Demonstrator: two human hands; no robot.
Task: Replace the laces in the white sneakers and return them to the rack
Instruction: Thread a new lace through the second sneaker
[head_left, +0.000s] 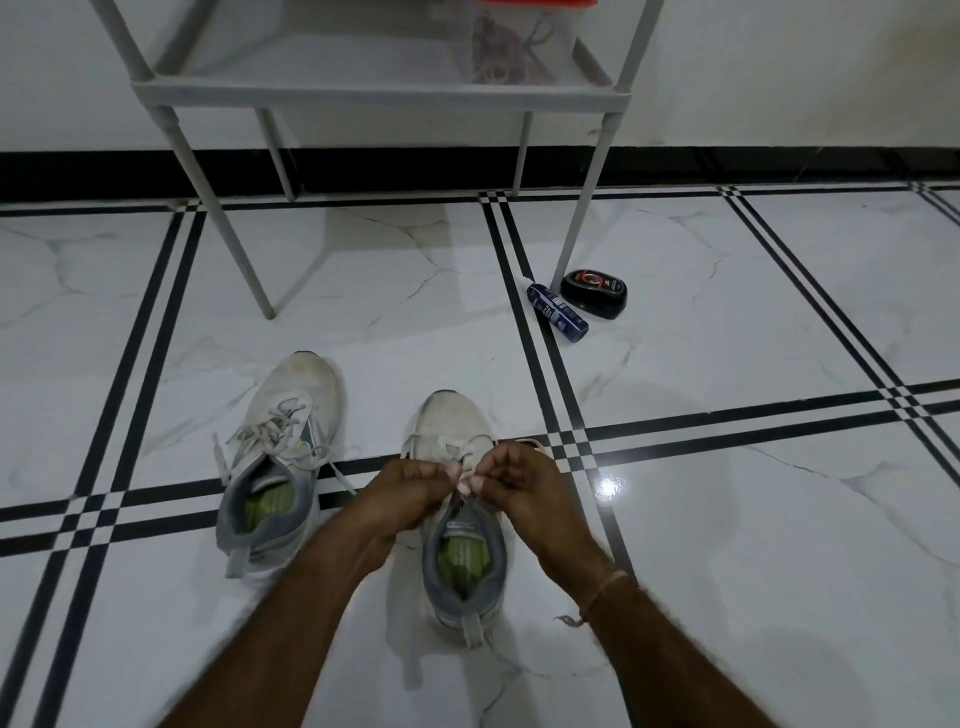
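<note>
Two white sneakers with grey collars and green insoles stand on the tiled floor, toes pointing away from me. The left sneaker has loose white laces hanging over its sides. Over the tongue of the right sneaker my left hand and my right hand meet. Both pinch the white lace of that sneaker between fingertips and thumbs. The hands hide the upper eyelets. The white rack stands beyond the sneakers against the wall.
A dark blue bottle lies on the floor by the rack's right front leg, beside a black shoe-polish sponge case. A clear container with tangled cords sits on the rack's shelf. White tiles with black lines spread all around.
</note>
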